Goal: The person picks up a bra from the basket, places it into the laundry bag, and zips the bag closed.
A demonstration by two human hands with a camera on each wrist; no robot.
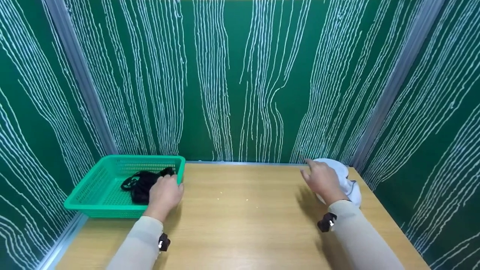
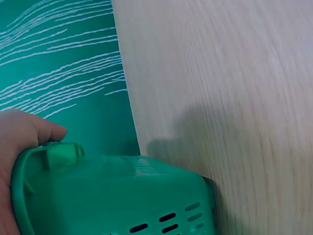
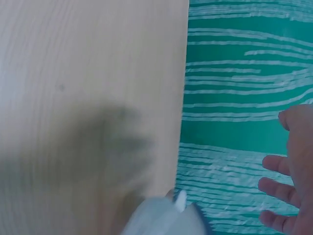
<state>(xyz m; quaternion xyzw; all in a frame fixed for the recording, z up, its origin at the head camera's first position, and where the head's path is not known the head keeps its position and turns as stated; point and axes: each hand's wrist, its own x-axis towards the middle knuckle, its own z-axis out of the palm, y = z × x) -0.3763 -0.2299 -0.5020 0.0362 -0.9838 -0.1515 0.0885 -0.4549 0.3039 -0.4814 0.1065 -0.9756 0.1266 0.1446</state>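
At the left stands a green plastic basket (image 1: pixel 90 198) with slotted sides. My left hand (image 1: pixel 165 195) grips its right rim; in the left wrist view the thumb (image 2: pixel 51 131) lies over the rim's outer edge. Inside the basket, by the left fingers, lies a black bundle (image 1: pixel 141 191) with a thin looped strap. My right hand (image 1: pixel 323 180) hovers at the far right of the table with fingers spread and nothing in them. Beneath and beside it is a white, rounded, soft-looking item (image 1: pixel 343 174), partly hidden by the hand and wrist.
The wooden table (image 1: pixel 240 225) runs back to a green wall (image 1: pixel 240 112) with white wavy lines. Similar side walls close it in, with grey corner posts (image 1: pixel 393 82). Several tiny pale specks lie mid-table.
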